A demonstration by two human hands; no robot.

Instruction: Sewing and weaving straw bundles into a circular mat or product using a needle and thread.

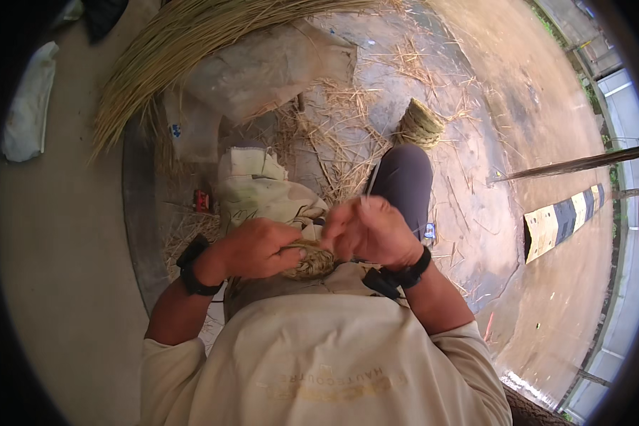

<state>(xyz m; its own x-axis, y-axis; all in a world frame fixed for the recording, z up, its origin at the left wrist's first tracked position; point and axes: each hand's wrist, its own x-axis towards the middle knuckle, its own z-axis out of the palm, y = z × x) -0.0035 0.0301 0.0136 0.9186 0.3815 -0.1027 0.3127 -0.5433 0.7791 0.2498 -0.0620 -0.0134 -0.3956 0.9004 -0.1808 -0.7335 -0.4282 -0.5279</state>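
left hand (257,248): curled, pinching woven straw (314,263) | right hand (375,228): bent inward, blurred, grip unclear

I see a crumpled white plastic bag (30,106) on the smooth grey floor (71,263), far left. Cloudy, wrinkled plastic sheet (277,67) up top, left of centre; small red-and-black packet (201,200) below it. On my right: yellowish-and-black striped block (564,219), slim brown pole (575,165) just above it in view, pale panelled wall (626,106) beyond.
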